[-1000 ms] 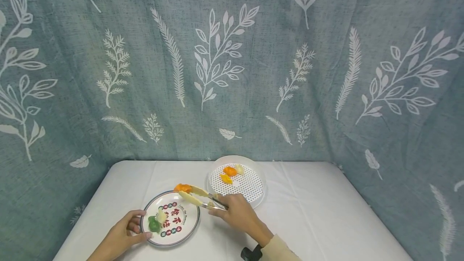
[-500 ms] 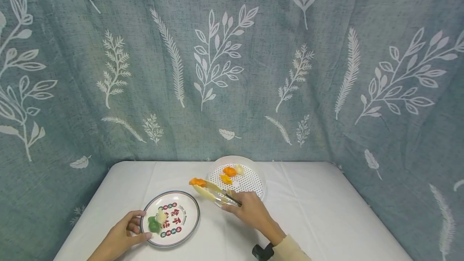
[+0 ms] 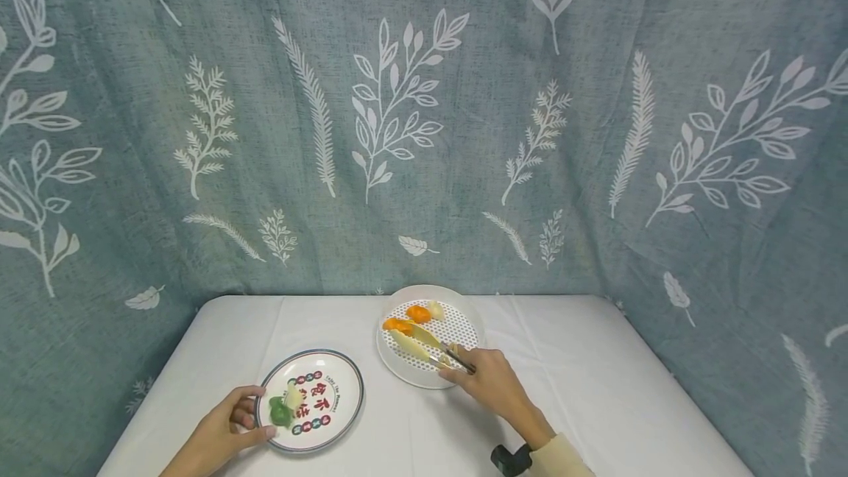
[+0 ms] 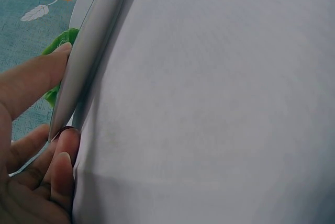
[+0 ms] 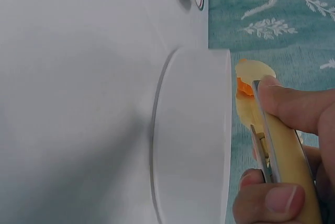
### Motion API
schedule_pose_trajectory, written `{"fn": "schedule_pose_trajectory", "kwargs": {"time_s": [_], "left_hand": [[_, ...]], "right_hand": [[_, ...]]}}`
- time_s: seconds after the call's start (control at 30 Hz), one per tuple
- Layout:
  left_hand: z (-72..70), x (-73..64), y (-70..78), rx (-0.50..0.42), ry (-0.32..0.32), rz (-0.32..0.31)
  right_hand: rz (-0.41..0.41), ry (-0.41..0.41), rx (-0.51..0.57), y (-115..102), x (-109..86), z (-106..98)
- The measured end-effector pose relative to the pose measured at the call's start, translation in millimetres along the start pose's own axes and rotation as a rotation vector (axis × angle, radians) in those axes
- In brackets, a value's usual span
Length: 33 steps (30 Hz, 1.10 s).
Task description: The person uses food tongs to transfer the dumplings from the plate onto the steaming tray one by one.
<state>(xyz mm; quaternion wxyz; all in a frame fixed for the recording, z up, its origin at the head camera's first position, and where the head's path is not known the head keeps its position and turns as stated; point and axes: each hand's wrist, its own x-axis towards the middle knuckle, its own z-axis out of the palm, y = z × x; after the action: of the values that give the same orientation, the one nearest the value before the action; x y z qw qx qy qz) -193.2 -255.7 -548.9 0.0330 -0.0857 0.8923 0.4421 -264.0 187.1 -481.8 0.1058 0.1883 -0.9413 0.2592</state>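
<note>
My left hand (image 3: pixel 221 425) grips the near-left rim of a white plate (image 3: pixel 346 419) with red lettering, thumb on top and fingers underneath. On the plate lie a green vegetable piece (image 3: pixel 280 411) and a pale piece (image 3: pixel 294 396). My right hand (image 3: pixel 493 383) holds tongs (image 5: pixel 290 166) with pale yellow tips. Between those tips is an orange piece (image 5: pixel 244 86), over the left side of a round white perforated tray (image 3: pixel 472 324). Another orange piece (image 3: pixel 418 313) and a pale piece (image 3: pixel 435 309) lie inside the tray. The tray's yellow piece is hard to tell apart behind the tongs.
A white cloth covers the table (image 3: pixel 563 359). Behind and beside it hangs a blue-green leaf-patterned curtain (image 3: pixel 464 168). The tray's upright side wall (image 5: pixel 193 140) stands close below the tongs. A dark strap device (image 3: pixel 510 460) sits on the right wrist.
My right hand has carried the tongs and the orange piece rightward, from above the plate's far edge to over the tray. My left hand and the plate have stayed in place.
</note>
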Motion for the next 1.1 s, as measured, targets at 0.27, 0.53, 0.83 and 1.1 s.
{"fn": "schedule_pose_trajectory", "kwargs": {"time_s": [0.27,0.53,0.83,1.1], "left_hand": [[0.6,-0.1,-1.3,-0.001,-0.01,0.001],[0.4,-1.0,1.8,0.013,-0.019,-0.01],[-0.3,-0.1,0.9,0.016,-0.018,-0.011],[0.1,-0.6,-0.4,0.024,-0.018,0.001]], "right_hand": [[0.106,-0.009,-0.032,26,-3.1,-13],[0.149,-0.022,-0.055,46,-3.3,-23],[0.161,-0.072,-0.092,46,3.5,-24],[0.182,-0.09,-0.137,44,10.7,-22]]}}
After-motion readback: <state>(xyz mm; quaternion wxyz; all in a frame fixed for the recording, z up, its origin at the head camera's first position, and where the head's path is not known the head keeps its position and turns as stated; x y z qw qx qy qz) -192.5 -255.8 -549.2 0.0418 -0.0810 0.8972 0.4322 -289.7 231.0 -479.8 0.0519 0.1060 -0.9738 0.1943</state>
